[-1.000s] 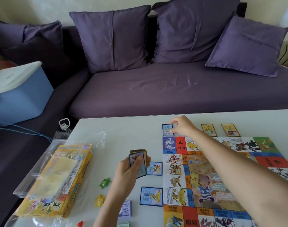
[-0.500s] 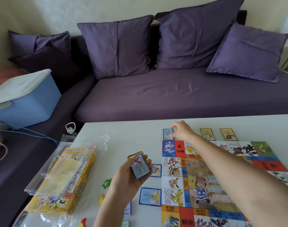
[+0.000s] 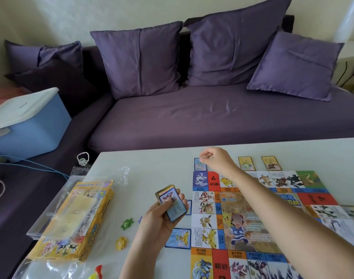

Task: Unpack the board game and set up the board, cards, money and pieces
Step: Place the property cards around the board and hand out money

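Deck of cards: gripped as a thick glossy stack in the left hand, beside the flat printed board on the white table. Held the right hand above the board's far edge, fingers curled on nothing visible. Had the yellow cardboard box in crinkled plastic at far left

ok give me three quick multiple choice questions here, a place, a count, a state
1. Where is the yellow game box relative to the board? A) left of it B) on it C) right of it
2. How many yellow-framed cards lie beyond the board's far edge? A) one B) two C) four
3. What is the left hand doing? A) hanging empty B) gripping a deck of cards C) lifting the board
Answers: A, the box lies off the board's left side; B, two lie right of the right hand; B, its fingers curl round the deck.
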`<state>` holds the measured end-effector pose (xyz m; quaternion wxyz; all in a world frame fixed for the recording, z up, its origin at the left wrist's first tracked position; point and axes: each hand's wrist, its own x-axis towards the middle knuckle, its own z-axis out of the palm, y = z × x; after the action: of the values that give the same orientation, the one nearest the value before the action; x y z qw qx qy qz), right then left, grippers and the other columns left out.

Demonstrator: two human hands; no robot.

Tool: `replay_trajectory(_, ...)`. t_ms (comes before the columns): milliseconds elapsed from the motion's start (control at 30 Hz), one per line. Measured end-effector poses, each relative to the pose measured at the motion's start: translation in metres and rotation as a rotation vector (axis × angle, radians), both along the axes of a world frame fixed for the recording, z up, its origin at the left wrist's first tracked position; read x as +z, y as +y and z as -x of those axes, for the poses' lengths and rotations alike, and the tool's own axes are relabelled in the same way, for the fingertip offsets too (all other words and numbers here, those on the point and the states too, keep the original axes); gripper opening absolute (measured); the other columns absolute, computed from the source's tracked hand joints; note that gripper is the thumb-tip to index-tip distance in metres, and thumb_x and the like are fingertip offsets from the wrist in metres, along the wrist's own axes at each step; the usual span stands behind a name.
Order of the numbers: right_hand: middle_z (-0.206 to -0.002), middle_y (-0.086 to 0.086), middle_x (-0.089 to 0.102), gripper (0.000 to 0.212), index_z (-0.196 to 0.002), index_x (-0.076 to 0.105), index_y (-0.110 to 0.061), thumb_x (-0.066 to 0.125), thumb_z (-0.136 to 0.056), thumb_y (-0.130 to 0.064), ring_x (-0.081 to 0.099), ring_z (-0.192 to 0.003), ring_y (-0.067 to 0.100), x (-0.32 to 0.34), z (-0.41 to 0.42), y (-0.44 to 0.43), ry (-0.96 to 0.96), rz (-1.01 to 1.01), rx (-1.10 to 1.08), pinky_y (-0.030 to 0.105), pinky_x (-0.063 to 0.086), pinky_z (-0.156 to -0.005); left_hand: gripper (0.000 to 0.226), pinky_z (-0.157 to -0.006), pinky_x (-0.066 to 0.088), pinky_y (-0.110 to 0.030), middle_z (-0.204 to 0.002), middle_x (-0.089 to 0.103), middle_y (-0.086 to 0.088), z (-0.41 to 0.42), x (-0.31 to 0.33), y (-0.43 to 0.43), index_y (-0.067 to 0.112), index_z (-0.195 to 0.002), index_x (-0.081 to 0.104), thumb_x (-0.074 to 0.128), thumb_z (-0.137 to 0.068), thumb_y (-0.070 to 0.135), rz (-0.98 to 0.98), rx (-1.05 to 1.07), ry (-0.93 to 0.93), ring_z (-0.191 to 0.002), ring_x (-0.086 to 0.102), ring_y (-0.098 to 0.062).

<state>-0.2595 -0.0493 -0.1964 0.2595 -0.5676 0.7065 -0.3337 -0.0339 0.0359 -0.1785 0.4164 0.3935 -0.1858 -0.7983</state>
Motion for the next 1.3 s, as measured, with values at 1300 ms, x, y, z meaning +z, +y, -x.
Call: replay_trajectory(1300,-0.064,-0.006,0.064,0.027,-0.068,0.066,-0.018,0.077,-0.075,-0.042,0.056,-0.058,0.002,-0.028,-0.022,0.323,0.096,-0.319,-0.199,0.017,0.045,-0.058,0.023,-0.070,0.057,-0.038,-0.079,0.070,-0.020,0.028,-0.015,0.137,-0.005,-0.096,0.062,0.045,-0.098,0.011,-0.032,-0.213,-0.344,-0.071,0.067,-0.029)
